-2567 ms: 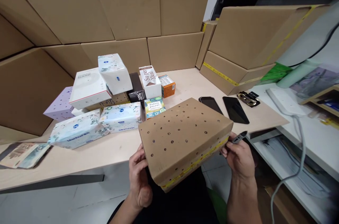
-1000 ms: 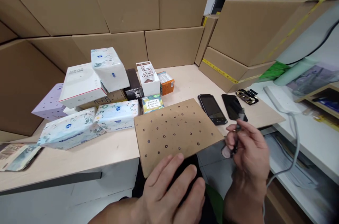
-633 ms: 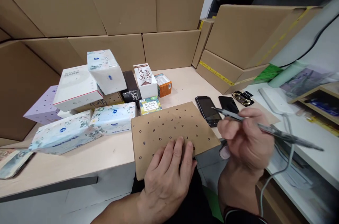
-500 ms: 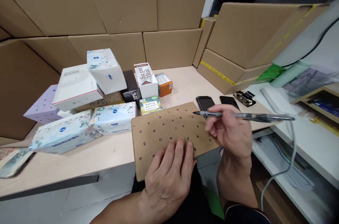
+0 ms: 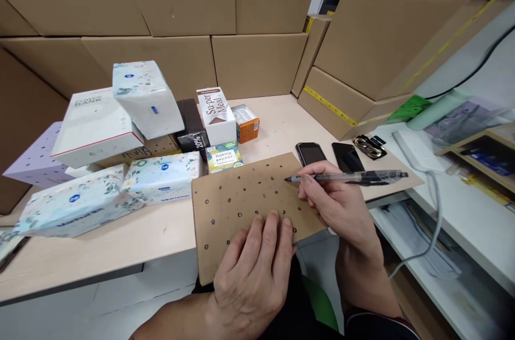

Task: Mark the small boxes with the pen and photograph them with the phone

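Left hand [image 5: 251, 275] at 6 o'clock, fingers [image 5: 277, 235] flat together on flat brown dotted cardboard box [image 5: 241, 200]; right hand [image 5: 341, 206] at 3 o'clock, fingers clamped on slim grey pen [image 5: 346, 177], tip touching box.

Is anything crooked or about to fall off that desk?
The brown box covered in inked circles juts past the desk edge, pinned by the left hand. A tissue pack sits tilted atop the white box.

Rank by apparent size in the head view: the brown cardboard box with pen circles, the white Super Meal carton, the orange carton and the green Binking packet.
1. Brown cardboard box, though it is nearest the camera.
2. White Super Meal carton.
3. Orange carton and green Binking packet: too alike to rank.
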Demonstrator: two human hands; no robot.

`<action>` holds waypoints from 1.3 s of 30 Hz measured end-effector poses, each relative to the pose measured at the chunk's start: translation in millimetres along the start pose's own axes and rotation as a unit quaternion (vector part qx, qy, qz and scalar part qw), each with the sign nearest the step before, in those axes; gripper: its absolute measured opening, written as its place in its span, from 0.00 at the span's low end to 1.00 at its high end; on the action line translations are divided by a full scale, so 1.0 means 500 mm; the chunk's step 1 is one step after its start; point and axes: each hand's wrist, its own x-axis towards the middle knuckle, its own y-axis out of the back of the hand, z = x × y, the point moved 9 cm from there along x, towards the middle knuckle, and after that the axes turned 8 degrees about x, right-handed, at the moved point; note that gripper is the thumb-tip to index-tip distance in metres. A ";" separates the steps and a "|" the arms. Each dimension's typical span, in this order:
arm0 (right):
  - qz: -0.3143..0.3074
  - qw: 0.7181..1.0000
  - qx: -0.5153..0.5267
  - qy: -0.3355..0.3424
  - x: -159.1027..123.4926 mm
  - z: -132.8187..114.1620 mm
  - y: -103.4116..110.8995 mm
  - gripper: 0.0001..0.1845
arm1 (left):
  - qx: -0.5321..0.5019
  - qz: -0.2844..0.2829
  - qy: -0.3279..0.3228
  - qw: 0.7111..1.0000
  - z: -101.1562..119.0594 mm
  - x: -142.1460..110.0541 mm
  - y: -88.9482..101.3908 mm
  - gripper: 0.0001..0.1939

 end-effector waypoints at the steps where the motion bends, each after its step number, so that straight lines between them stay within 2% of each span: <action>1: -0.005 1.000 -0.014 0.005 0.000 -0.003 -0.002 0.10 | 0.000 -0.001 -0.002 1.000 0.000 0.000 0.000 0.16; 10: -0.049 0.995 -0.074 0.033 0.003 -0.024 -0.018 0.09 | 0.006 -0.004 -0.003 1.000 0.000 -0.002 -0.001 0.16; 21: -0.036 0.994 -0.098 0.044 0.001 -0.030 -0.015 0.08 | -0.007 -0.009 0.022 1.000 -0.001 -0.007 -0.001 0.17; 34: -0.058 0.993 -0.089 0.057 0.002 -0.031 -0.020 0.07 | -0.004 -0.015 0.023 1.000 -0.001 -0.007 -0.003 0.17; 37: -0.028 0.998 -0.040 0.047 -0.001 -0.025 -0.015 0.06 | -0.002 -0.018 0.023 1.000 0.000 -0.007 -0.004 0.17; 39: 0.036 0.998 0.027 0.048 -0.001 -0.013 0.008 0.05 | -0.001 -0.018 0.024 1.000 0.000 -0.007 -0.004 0.17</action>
